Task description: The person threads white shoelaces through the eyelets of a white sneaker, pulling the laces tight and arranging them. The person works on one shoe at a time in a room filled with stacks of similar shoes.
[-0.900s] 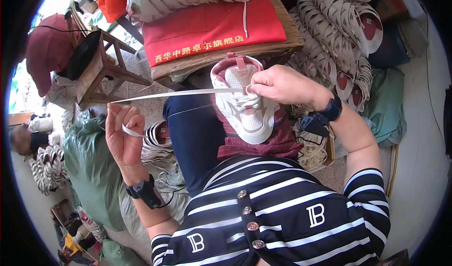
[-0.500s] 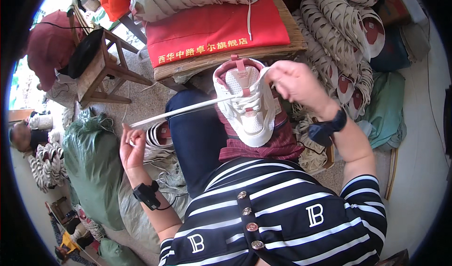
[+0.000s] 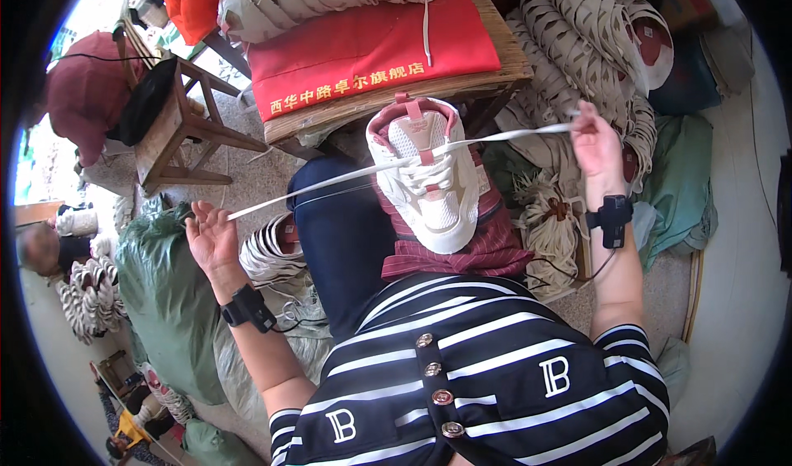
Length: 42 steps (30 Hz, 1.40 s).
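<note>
A white sneaker point(image 3: 445, 218) with a pink lining and pink tabs rests over my lap on a dark red striped cloth point(image 3: 410, 247), its toe toward me. From its eyelets a white shoelace point(image 3: 318, 185) stretches out to both sides. My left hand point(image 3: 213, 242) pinches the left end near a green bag, palm partly turned up. Far out to the right, my right hand point(image 3: 597, 143) grips the other end between closed fingers. Both lengths look taut, and the lace crosses the front of the shoe's tongue.
Ahead stands a wooden table point(image 3: 330, 120) with a red cloth point(image 3: 371, 62) and a row of nested shoe uppers point(image 3: 322, 4). More stacked uppers point(image 3: 577, 54) lie at right, above a bundle of laces point(image 3: 549, 227). A wooden stool point(image 3: 177, 132) and a green sack point(image 3: 161, 301) are at left.
My right hand has moved from beside the shoe's collar out to the right, drawing its lace end straight. My left hand has shifted slightly left.
</note>
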{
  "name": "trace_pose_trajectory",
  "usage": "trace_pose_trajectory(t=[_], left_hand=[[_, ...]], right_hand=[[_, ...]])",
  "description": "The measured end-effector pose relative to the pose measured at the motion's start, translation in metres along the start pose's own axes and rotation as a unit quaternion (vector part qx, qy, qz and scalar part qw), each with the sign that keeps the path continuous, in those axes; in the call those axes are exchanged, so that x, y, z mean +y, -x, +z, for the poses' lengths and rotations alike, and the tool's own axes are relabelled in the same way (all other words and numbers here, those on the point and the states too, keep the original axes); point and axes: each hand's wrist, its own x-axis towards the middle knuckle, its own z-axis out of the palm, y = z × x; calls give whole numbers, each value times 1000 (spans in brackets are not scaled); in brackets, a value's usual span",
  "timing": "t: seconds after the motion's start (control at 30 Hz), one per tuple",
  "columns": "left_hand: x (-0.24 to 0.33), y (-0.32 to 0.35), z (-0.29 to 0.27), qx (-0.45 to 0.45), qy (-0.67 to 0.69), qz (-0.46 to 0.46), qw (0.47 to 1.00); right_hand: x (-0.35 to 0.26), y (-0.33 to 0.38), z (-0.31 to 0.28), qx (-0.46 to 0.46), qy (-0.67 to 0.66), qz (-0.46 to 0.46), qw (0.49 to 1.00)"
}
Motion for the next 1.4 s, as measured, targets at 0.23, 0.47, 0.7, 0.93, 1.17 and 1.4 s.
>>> trace_pose_trajectory(t=[0.23,0.47,0.7,0.93,1.17,1.4], left_hand=[[-78,37,88,-22,-423,113,899],[-196,76,154,-175,-456,24,873],[-226,94,154,-183,-496,-138,837],[-225,94,147,-203,-560,-158,788],[-229,84,144,-236,-632,-83,734],[-237,95,180,-323,-805,305,394]], right_hand=[[-29,-14,-79,66,252,-54,964],[70,78,87,-246,415,-37,875],[88,99,117,-355,531,-23,769],[81,100,137,-368,684,-261,573],[88,110,150,-423,722,-405,369],[74,94,158,-484,739,-342,322]])
